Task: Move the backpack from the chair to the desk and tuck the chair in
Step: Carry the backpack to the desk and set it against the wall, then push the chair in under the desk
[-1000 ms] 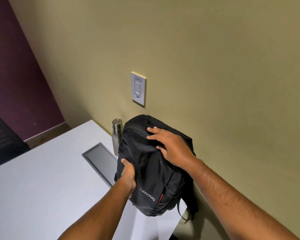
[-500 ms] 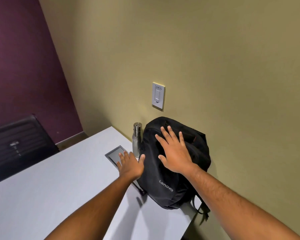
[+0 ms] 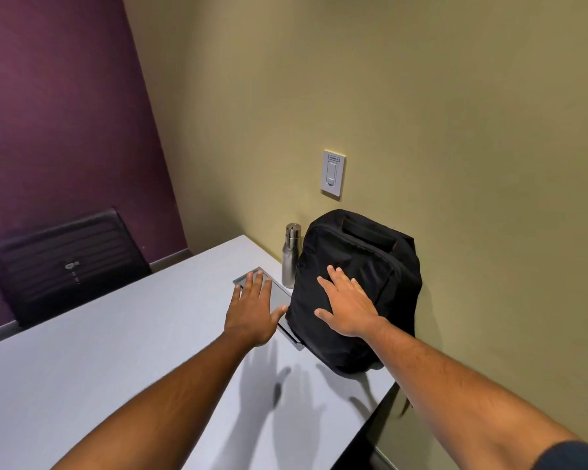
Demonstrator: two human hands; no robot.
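The black backpack (image 3: 370,266) stands upright on the white desk (image 3: 116,351), leaning against the olive wall at the desk's right end. My right hand (image 3: 345,308) lies flat on its front, fingers spread, gripping nothing. My left hand (image 3: 255,310) hovers open just left of the backpack, above a grey panel set in the desktop, thumb close to the bag's edge. A black chair (image 3: 65,266) shows its backrest behind the far side of the desk at the left. A strap hangs over the desk's right edge.
A steel bottle (image 3: 291,256) stands against the wall, touching the backpack's left side. The grey panel (image 3: 279,296) lies flush in the desktop beneath my left hand. A wall switch (image 3: 333,174) sits above the bag. The purple wall is at the left.
My left hand has let go of the backpack's side and opened out to the left. My right hand slid lower on the bag's front. The view has pulled back and turned left.
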